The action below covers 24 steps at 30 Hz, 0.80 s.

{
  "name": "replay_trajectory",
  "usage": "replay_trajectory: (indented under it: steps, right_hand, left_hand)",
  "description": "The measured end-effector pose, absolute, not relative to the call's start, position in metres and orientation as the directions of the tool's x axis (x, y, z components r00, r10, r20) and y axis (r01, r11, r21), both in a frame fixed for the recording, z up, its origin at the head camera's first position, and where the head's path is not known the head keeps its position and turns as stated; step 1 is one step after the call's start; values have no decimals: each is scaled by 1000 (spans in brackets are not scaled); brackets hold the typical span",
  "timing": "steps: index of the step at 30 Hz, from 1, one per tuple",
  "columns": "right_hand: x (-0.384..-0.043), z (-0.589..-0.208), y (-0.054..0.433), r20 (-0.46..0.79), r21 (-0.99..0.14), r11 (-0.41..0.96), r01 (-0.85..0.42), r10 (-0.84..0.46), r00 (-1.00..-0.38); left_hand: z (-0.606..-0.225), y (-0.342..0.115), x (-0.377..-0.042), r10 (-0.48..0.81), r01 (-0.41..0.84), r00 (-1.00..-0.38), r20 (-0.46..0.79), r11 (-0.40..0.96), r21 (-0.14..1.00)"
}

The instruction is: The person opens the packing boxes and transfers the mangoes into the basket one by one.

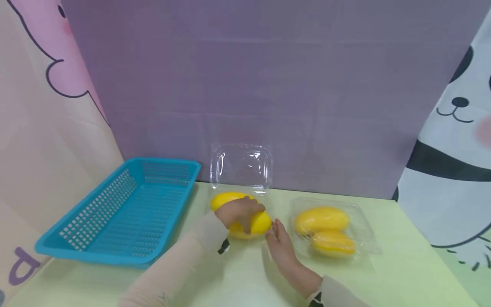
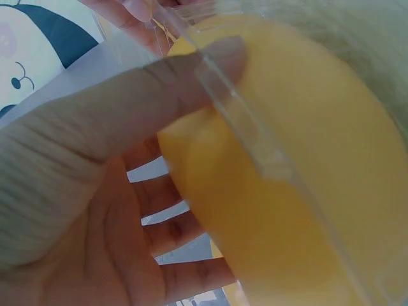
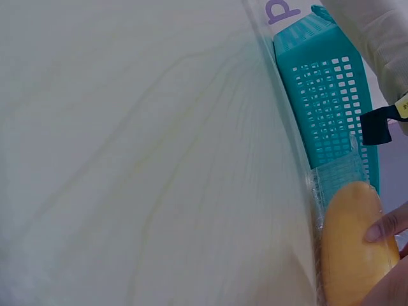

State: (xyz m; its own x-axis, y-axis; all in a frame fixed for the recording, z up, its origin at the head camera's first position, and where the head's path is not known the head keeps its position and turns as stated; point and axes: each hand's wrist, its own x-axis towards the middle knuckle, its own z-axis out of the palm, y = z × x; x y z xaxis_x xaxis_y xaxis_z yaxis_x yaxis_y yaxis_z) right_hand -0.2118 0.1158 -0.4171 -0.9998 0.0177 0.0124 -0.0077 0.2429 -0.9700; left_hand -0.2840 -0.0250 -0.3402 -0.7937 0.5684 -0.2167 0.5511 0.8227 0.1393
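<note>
Fruit: left hand gripping wide, right pinching container

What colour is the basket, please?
The basket is turquoise blue; the head view shows it best.

With the open box as dial centre in the head view, its raised lid stands at 12 o'clock, before the backdrop. Inside lie the farther fruit toward 11 and the nearer fruit toward 4. The left hand is over both, its fingers on the latter; the right hand is at the 4 o'clock corner. The basket sits at 9; at 3, the second box holds the rear fruit toward its 11, the front fruit toward its 6, all on the table
</note>
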Motion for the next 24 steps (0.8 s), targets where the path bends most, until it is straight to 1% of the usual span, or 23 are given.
replay_trajectory:
  steps: [3, 8, 15, 21, 24]
  right_hand:
    - [-211, -419, 119, 8, -970, 242, 0, 31, -999]
    - [-211, -417, 121, 2, -970, 242, 7, 37, -999]
    - [-212, -417, 121, 2, -970, 245, 8, 38, -999]
    - [-213, -413, 121, -8, -968, 249, 16, 32, -999]
    - [-213, -412, 120, -2, -969, 247, 11, 36, -999]
  left_hand:
    - [-342, -21, -283, 580, 563, -786, -212, 814, 141]
    - [-343, -17, -285, 571, 556, -795, -207, 821, 128]
    - [-339, -17, -286, 592, 565, -786, -178, 805, 184]
    - [-334, -21, -290, 615, 597, -777, -133, 788, 151]
    - [-329, -23, -291, 609, 594, -784, -120, 792, 140]
